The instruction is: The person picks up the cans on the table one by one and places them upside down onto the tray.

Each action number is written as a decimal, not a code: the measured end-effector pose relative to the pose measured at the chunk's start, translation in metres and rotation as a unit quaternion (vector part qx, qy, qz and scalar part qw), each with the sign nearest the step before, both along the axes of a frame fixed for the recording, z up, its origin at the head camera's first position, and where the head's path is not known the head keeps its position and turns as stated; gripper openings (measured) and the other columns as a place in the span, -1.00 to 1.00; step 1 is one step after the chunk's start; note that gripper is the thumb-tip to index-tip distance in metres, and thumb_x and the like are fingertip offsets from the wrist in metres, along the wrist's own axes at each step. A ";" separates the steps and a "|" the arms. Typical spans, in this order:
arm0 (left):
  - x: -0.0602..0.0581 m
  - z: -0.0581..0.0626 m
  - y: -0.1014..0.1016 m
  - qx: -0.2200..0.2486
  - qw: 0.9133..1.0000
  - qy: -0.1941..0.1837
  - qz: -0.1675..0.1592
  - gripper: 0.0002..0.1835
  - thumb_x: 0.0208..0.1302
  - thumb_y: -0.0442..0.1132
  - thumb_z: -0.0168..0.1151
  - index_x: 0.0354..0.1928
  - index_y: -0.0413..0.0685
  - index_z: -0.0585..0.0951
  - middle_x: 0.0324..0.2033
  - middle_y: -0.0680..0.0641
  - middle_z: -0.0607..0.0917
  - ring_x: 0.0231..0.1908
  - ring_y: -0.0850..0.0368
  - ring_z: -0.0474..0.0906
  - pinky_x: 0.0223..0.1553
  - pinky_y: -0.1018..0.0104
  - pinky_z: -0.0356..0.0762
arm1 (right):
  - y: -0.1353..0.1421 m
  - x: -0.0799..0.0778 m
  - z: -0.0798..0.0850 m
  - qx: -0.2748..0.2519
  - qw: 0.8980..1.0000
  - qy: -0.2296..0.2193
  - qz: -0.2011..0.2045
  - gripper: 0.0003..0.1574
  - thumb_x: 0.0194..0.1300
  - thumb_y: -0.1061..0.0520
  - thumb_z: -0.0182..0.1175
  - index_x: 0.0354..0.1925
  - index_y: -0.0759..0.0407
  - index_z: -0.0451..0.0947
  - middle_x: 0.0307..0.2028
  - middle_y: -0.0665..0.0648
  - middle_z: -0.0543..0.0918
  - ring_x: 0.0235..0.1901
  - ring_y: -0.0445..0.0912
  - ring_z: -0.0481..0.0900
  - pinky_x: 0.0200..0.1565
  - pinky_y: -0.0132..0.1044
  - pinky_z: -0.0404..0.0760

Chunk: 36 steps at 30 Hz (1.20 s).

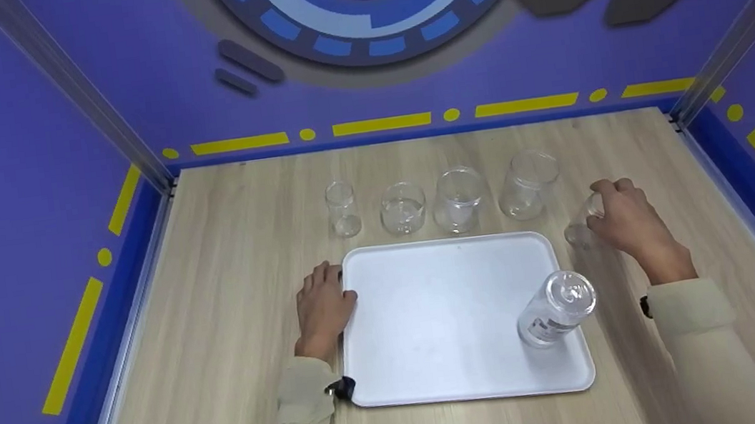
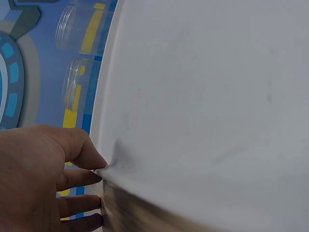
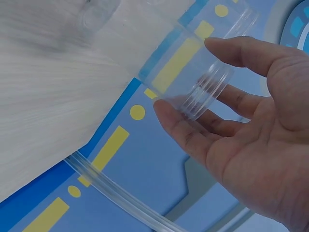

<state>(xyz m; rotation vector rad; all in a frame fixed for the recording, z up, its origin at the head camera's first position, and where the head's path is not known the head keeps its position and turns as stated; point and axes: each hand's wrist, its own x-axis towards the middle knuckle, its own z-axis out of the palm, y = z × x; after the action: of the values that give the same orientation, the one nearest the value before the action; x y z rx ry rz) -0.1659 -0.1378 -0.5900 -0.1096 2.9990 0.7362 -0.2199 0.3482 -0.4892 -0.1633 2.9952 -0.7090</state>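
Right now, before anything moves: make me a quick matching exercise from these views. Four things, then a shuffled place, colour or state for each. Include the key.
1. Tray
2. Left hand
3. Right hand
4. Jar row

A. gripping a jar
B. behind the tray in the head view
C. white
D. at the tray's left edge

Pairs: 1-C, 2-D, 3-A, 4-B

The white, round-cornered tray [image 1: 434,324] lies between the side edges of the table [image 1: 225,259]; the clear, ridge-necked jar [image 1: 578,235] stands upright just off the tray's far right corner.
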 end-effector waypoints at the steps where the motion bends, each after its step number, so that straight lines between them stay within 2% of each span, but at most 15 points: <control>1: 0.000 0.000 0.000 0.000 1.000 0.000 0.000 -0.43 0.47 -0.17 0.22 0.44 -0.23 0.48 0.50 -0.31 0.36 0.50 -0.26 0.24 0.49 -0.18 0.19 | 0.000 0.001 0.000 -0.001 1.000 0.001 -0.001 -0.26 0.34 0.30 0.15 0.39 0.60 0.23 0.20 0.78 0.27 0.16 0.69 0.29 0.07 0.53 0.40; 11: 0.000 0.000 -0.001 0.000 1.000 -0.004 0.000 -0.42 0.47 -0.16 0.22 0.45 -0.22 0.48 0.50 -0.30 0.36 0.50 -0.26 0.24 0.48 -0.18 0.20 | 0.001 0.008 0.000 -0.009 1.000 0.020 -0.007 -0.28 0.36 0.29 0.18 0.38 0.60 0.25 0.21 0.78 0.27 0.14 0.68 0.31 0.06 0.52 0.42; 17: 0.000 0.000 -0.001 0.000 1.000 -0.001 -0.005 -0.42 0.46 -0.17 0.22 0.45 -0.22 0.48 0.50 -0.32 0.35 0.49 -0.28 0.25 0.46 -0.21 0.21 | -0.001 0.014 0.002 -0.021 0.998 0.048 -0.015 -0.28 0.37 0.27 0.21 0.38 0.59 0.27 0.19 0.78 0.29 0.14 0.68 0.31 0.02 0.53 0.41; 28: 0.000 0.000 0.000 0.004 1.000 -0.002 -0.002 -0.42 0.46 -0.18 0.24 0.46 -0.22 0.47 0.51 -0.31 0.34 0.50 -0.27 0.23 0.49 -0.20 0.18 | -0.005 0.023 0.007 -0.058 0.995 0.075 -0.037 -0.29 0.39 0.25 0.23 0.38 0.56 0.32 0.22 0.75 0.31 0.18 0.63 0.33 0.14 0.53 0.35; 36: 0.001 -0.002 -0.001 0.007 1.000 0.001 -0.003 -0.43 0.47 -0.19 0.25 0.45 -0.21 0.48 0.51 -0.31 0.35 0.50 -0.26 0.24 0.49 -0.19 0.18 | -0.009 0.029 0.014 -0.089 0.991 0.089 -0.051 -0.28 0.41 0.24 0.24 0.40 0.57 0.31 0.23 0.70 0.34 0.20 0.56 0.39 0.17 0.45 0.38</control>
<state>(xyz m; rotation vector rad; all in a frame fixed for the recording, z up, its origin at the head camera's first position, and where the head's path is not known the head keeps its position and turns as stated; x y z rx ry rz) -0.1653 -0.1384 -0.5917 -0.1008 2.9939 0.7579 -0.1905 0.3391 -0.4749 -0.0871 3.1231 -1.0239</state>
